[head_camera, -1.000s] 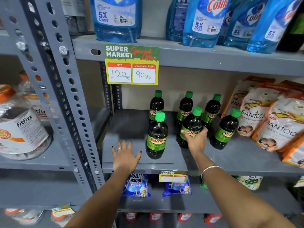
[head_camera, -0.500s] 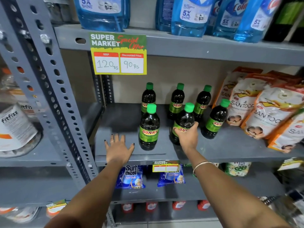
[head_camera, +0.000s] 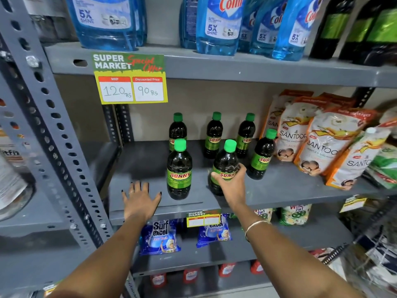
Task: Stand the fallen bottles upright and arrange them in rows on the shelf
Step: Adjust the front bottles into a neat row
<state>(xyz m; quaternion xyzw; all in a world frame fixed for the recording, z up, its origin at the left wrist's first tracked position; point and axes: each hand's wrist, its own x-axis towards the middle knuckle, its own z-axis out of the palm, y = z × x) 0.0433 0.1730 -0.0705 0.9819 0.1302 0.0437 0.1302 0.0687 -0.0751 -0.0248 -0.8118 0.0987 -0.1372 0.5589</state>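
Nearest the person, the left hand [head_camera: 140, 200] lies flat and open, palm down w/ fingers spread, on the bare front of the shelf [head_camera: 283, 188]; it grips nothing and looks like a brace. Just right of it, apart from the fingers, stands the front-left bottle [head_camera: 179, 169], upright, label facing out.

Right of that, the right hand [head_camera: 233, 184] is wrapped around the lower body of the front-middle bottle [head_camera: 226, 163], thumb on the label, fingers round the far side. That bottle leans a bit toward the left hand; hard to say if the base sits flat.

Just past the right hand's fingers, up and to the right, the front-right bottle [head_camera: 262, 154] tilts slightly left but is on its base, close to the soap pouches [head_camera: 318, 143] beyond it.

Farther back, 3 more bottles stand upright: back-left bottle [head_camera: 177, 131] behind the front-left one, back-middle bottle [head_camera: 213, 135], back-right bottle [head_camera: 246, 135].

Step in hand, by the look of it: no bottle lies fallen now, so it's the row-tidying stage, setting the held bottle into the front row. Next move likely needs it squared up, spaced evenly btwn its neighbours and in line w/ the back-middle one, then let go gently so it doesn't knock the front-right bottle.
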